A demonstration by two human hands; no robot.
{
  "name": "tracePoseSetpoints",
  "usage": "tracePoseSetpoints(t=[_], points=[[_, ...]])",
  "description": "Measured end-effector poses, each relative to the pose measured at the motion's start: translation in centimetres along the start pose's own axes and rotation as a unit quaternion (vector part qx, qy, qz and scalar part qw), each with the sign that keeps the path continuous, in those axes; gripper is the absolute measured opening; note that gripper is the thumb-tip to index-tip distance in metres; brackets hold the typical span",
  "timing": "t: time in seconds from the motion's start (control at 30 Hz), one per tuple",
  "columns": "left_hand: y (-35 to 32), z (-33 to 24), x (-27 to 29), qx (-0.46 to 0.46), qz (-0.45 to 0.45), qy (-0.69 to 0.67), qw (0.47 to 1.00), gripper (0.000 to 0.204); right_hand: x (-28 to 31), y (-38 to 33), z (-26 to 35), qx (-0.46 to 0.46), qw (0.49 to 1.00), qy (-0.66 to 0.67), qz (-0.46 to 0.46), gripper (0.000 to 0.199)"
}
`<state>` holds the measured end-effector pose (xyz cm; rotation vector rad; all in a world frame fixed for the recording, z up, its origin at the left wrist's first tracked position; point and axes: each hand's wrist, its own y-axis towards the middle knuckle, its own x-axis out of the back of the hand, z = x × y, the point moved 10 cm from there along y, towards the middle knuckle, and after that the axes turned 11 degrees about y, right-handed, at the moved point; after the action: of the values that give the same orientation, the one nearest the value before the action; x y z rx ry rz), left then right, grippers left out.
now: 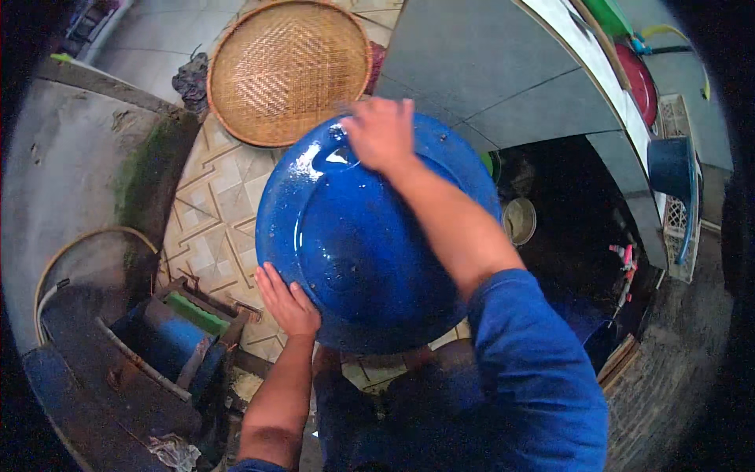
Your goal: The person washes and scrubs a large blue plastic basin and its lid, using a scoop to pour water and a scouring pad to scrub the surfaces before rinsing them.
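The blue basin (370, 244), mid-view, is touched at eight o'clock by the left hand (291, 305), fingers extended, and at twelve by the right hand (382, 135), whose blurred grip cannot be told. Probably light, stiff and slippery, it is best gripped by opposite rims.

Could read no text, label, brand, number or sign on anything in view. Made out just a faint round mark (342, 273) near the middle of the blue basin (377, 228), too indistinct to tell as lettering or plain moulding.

The right hand (381, 135) looks slightly blurred
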<state>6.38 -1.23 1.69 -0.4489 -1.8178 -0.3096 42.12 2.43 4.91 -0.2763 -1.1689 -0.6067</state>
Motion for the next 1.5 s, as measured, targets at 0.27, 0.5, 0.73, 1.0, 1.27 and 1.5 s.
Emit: tracePoseSetpoints(t=[0.27,0.5,0.73,1.0,1.27,1.5], points=[[0.0,-0.5,0.2,-0.008,-0.008,-0.003,1.000,0.061,7.4,-20.2,-21.7,-0.235,0.963,0.038,-0.127,0.045],[-0.1,-0.2,0.1,-0.011,-0.005,0.008,1.000,0.062,6.4,-35.6,-19.3,-0.396,0.899,0.155,-0.105,0.061],[0.0,-0.8,-0.2,-0.032,-0.020,0.012,0.999,0.060,6.5,-16.4,-23.5,-0.254,0.960,0.121,0.000,0.060],[-0.2,-0.6,0.3,-0.040,-0.025,0.032,0.998,0.058,7.6,-27.6,-21.1,-0.250,0.952,0.154,-0.089,0.058],[-0.2,-0.8,0.0,-0.040,-0.026,0.024,0.999,0.059,7.0,-17.6,-21.7,-0.273,0.956,0.021,-0.110,0.064],[-0.3,-0.5,-0.1,-0.035,-0.021,0.010,0.999,0.061,2.2,-8.6,-3.5,-0.035,0.995,0.069,-0.063,0.077]])
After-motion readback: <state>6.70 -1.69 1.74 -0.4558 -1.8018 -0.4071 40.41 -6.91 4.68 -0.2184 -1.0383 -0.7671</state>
